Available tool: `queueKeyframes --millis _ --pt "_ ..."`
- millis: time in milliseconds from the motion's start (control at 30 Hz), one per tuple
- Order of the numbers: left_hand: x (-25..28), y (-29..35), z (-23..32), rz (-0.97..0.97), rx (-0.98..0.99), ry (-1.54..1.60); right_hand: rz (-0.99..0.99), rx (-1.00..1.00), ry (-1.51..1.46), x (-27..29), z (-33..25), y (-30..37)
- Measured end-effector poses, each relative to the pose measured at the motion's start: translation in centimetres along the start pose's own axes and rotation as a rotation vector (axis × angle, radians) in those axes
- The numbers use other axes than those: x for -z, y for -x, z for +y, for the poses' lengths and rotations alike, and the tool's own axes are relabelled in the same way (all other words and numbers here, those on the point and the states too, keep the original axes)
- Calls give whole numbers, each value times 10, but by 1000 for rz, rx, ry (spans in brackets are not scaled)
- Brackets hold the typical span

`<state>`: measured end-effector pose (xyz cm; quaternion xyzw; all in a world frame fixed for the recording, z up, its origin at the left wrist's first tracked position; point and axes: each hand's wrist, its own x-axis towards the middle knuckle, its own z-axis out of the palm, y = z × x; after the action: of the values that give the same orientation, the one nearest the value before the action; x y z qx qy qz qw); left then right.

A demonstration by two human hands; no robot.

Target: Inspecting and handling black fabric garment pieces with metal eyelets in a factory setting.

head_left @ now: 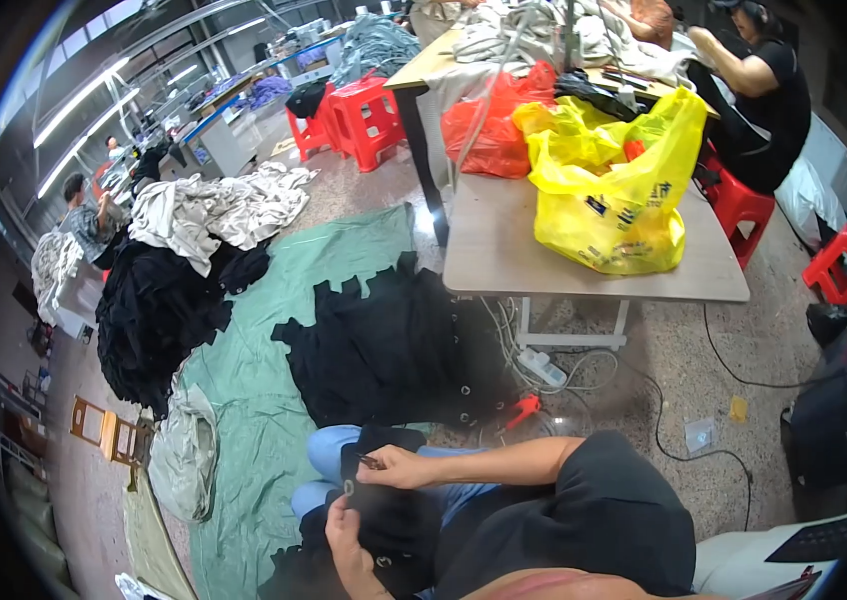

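Note:
Black cloth [384, 520] with round pale metal rings along it lies over my lap, on my light blue trousers. My right hand [396, 468] is closed on a small dark tool [371, 462] at the cloth's upper part; its exact kind is too small to make out. Just below, my left hand [344, 527] pinches the cloth edge near one ring [349, 487]. In front of me, a stack of black garments [384, 340] with similar rings down its right edge is spread on a green sheet [244, 430].
A small table [484, 240] carries yellow [614, 190] and red plastic bags [499, 115]. Beneath it are cables and a power strip [542, 367]. Black [149, 320] and white cloth heaps [234, 205] lie left. A co-worker in black [784, 110] sits at the far right.

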<state>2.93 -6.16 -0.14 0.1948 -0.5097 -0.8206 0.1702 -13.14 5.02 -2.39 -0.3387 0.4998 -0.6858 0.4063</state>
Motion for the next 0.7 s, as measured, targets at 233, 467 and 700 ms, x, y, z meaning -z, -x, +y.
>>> queueKeyframes --millis 233,467,700 --pt "-11 -16 1 65 2 -211 58 59 102 8 13 -3" --pt "9 -56 -28 -19 249 50 193 -5 251 25 41 -8" --pt "15 -60 -43 -46 172 175 140 -55 192 28 40 -10"
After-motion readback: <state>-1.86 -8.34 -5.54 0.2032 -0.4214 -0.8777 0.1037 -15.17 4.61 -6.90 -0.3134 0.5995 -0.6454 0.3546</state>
